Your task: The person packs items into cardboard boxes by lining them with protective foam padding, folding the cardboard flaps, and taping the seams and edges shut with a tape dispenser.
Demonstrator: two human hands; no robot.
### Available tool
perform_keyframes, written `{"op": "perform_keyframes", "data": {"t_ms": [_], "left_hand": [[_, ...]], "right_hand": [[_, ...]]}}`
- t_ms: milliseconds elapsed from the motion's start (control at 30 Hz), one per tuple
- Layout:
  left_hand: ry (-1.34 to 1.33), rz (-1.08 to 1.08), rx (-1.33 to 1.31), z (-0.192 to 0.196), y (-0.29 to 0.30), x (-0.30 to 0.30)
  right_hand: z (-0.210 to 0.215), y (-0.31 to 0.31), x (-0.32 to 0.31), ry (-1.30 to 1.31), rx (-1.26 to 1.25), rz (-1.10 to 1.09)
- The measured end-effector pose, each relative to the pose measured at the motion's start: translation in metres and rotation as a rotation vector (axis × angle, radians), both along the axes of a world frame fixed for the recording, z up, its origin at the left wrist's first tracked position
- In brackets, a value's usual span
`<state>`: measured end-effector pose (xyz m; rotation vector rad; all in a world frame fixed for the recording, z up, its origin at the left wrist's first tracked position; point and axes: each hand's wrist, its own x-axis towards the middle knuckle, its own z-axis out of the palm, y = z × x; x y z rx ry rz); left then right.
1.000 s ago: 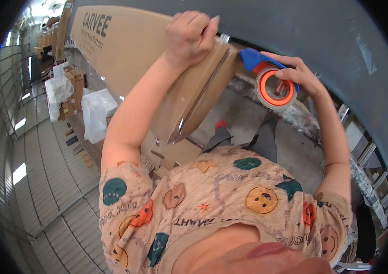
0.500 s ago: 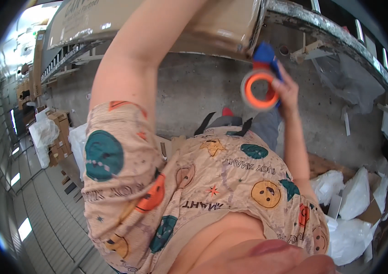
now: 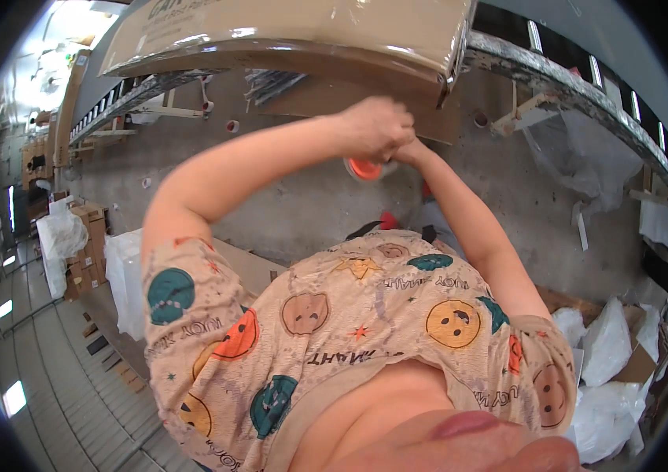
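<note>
My two hands meet in front of my body, just below the near edge of a large taped cardboard box. My left hand is closed in a fist, its back toward me, and what its fingers hold is hidden. Behind and against it, my right hand is mostly covered and grips a tape dispenser. Of the tape dispenser, only the orange core of its roll shows, slightly blurred, below my left fist.
The box rests on a roller conveyor with a worn metal rail. Beneath lie a flat cardboard sheet and clear plastic film on the concrete floor. White wrapped bundles are at lower right; stacked cartons stand at left.
My left arm has come down from over the box, and its hand has closed against my right hand. My right hand has moved left with the tape dispenser.
</note>
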<state>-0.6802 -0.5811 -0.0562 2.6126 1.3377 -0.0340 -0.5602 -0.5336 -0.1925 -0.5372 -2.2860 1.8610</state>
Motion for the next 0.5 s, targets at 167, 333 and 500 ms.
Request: {"op": "perform_keyframes", "data": {"t_ms": [167, 333, 500], "left_hand": [[-0.007, 0.429, -0.456, -0.056, 0.026, -0.014], [-0.274, 1.066, -0.339, -0.041, -0.034, -0.125], [-0.886, 2.536, 0.845, -0.071, -0.328, -0.241]], "right_hand": [[-0.012, -0.014, -0.001, -0.381, 0.056, 0.386], [-0.002, -0.026, -0.054, -0.384, 0.018, 0.556], [0.046, -0.069, -0.147, -0.272, -0.111, 0.65]]}}
